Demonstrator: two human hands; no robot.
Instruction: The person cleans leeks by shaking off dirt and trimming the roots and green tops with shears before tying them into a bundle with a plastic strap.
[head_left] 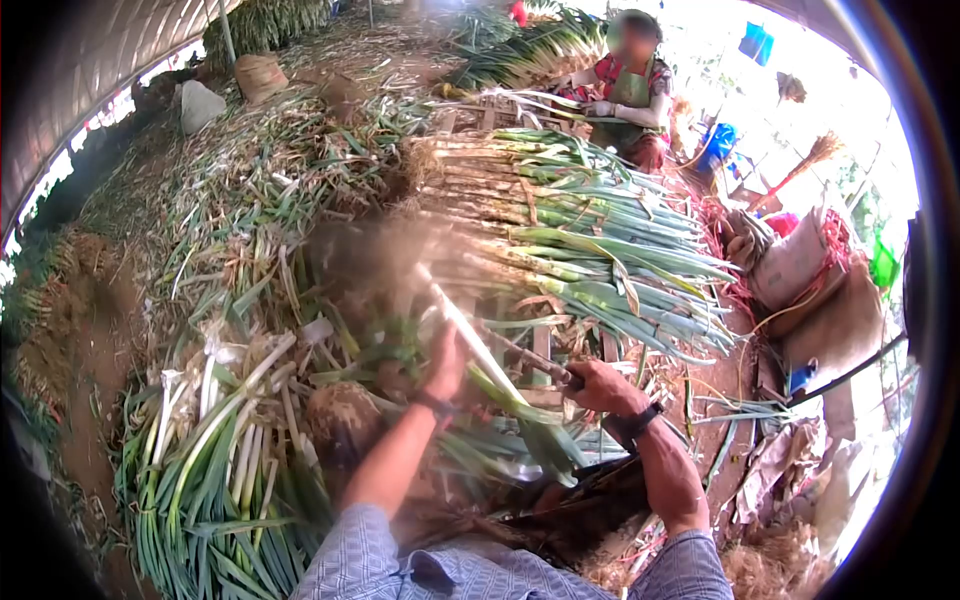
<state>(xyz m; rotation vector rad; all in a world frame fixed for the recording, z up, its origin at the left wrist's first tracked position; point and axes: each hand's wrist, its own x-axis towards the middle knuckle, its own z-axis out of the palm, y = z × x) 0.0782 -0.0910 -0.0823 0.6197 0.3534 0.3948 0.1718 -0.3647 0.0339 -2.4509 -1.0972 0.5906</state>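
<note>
Near ctr: L hand curled round 1 leek; R hand clenched on 1 thin tool.

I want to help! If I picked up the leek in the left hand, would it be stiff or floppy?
The leek is probably stiff along its straight white stalk. Its green leaves may flop, since they look broad and flat. It's perhaps light: the left hand alone seems to hold it.

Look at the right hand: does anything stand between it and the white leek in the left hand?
Yes: the rod-like tool that the right hand holds slants across the gap toward the leek. Nothing else visibly blocks the way.
</note>
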